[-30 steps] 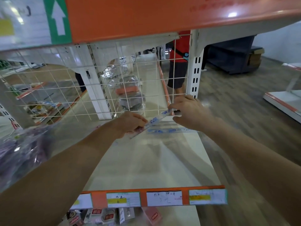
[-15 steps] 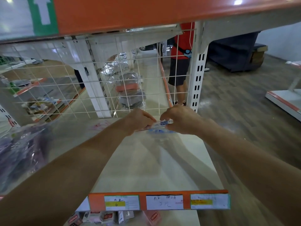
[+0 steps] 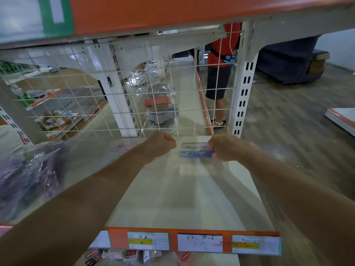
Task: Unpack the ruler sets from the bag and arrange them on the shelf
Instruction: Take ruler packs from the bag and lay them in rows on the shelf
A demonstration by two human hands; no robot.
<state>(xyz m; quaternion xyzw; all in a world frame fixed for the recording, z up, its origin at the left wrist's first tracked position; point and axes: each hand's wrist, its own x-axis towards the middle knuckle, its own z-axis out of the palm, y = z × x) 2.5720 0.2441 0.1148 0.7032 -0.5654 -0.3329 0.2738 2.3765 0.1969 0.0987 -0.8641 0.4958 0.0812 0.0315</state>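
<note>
The right hand (image 3: pixel 224 148) is stretched to the back of the shelf (image 3: pixel 182 198), its fingers pinching the right end of a blue ruler set (image 3: pixel 195 154); the set runs lengthways, parallel to the wire mesh (image 3: pixel 115 104) behind, at or just above the shelf surface, though I cannot tell whether it touches; just behind it, nearer the mesh, a paler set (image 3: pixel 194 145) lies flat in the same direction, so I'd judge the held one is going down in front of it, building a row of 2 from the back and leaving the front free for more; holding it by 1 end lets the hand square it up without covering it. The left hand (image 3: pixel 159 144) hovers just left of the set and apart from it, fingers curled into a fist with nothing seen in them; likely it is placed to nudge the free end straight. The bag (image 3: pixel 28 179), clear plastic with purplish contents, sits at far left at shelf level, within easy reach for the next set; a pink packet (image 3: pixel 124 146) lies near the mesh between bag and hands; price labels (image 3: pixel 199 245) face out along the front edge.
</note>
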